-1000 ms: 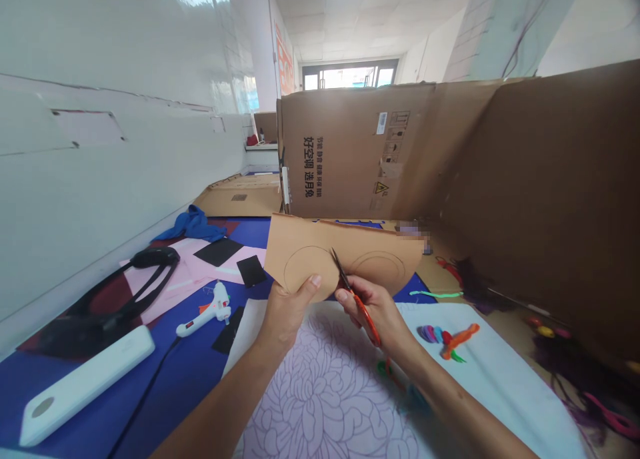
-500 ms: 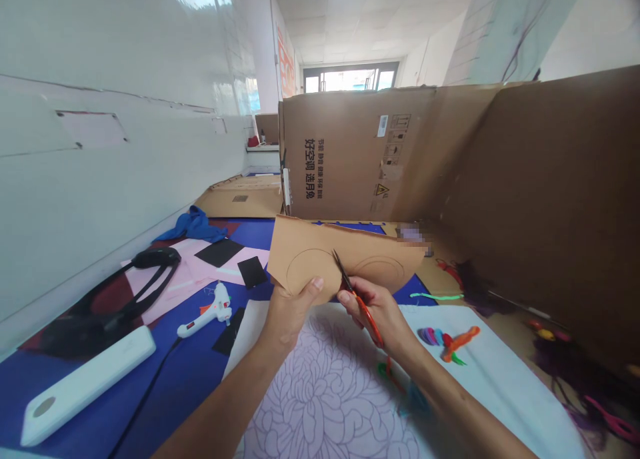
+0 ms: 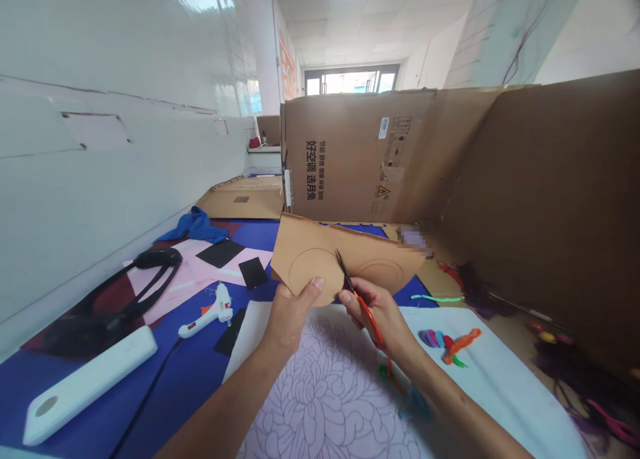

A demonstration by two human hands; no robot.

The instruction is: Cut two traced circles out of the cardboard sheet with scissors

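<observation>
My left hand grips the lower left edge of a piece of brown cardboard, its thumb on the near face. Two circles are drawn on the cardboard in thin dark line, the left one under my thumb, the other at the right. In my right hand is a pair of orange-handled scissors. The dark blades lie at the cardboard between the two circles, pointing up and away, beside the left circle's right edge. Below my hands spreads a white sheet with a flower line drawing.
At the left lie a white glue gun with a black cord, a long white object, black straps, black squares and blue cloth. Colourful fuzzy pieces rest at the right. Large cardboard panels stand behind.
The cardboard, both hands and scissors keep nearly the same position. The whole view has shifted very slightly, and the cardboard's left side appears tilted a little.
</observation>
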